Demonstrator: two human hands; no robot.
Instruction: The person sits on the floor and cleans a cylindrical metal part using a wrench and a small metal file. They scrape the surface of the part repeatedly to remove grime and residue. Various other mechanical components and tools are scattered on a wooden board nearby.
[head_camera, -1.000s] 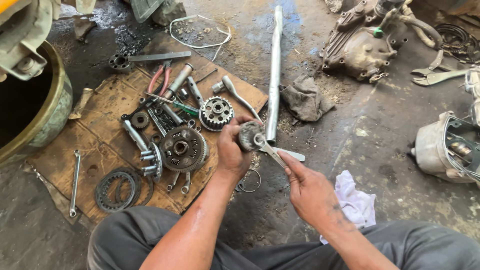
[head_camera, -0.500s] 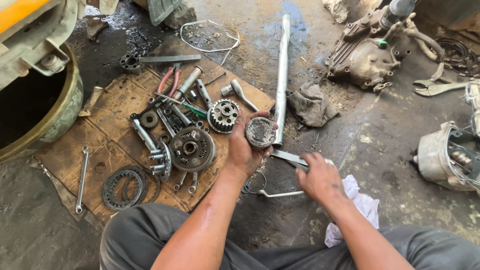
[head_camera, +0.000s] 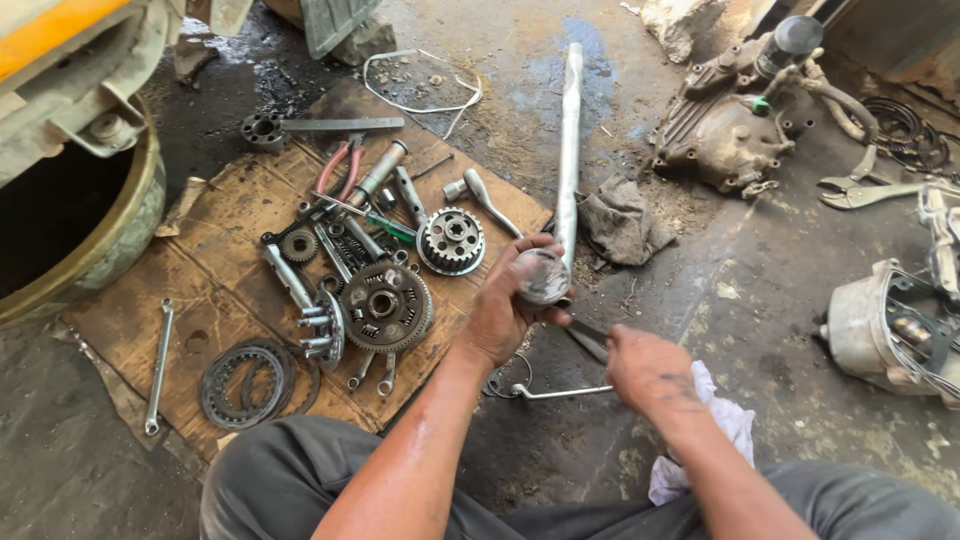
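No packages, labels, signs or screens, as far as visible.

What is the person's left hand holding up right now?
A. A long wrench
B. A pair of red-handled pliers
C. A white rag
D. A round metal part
D: the left hand grips a round metal part raised above the floor, while the long wrench lies on the cardboard, the red-handled pliers lie among the tools, and the white rag sits by the right hand.
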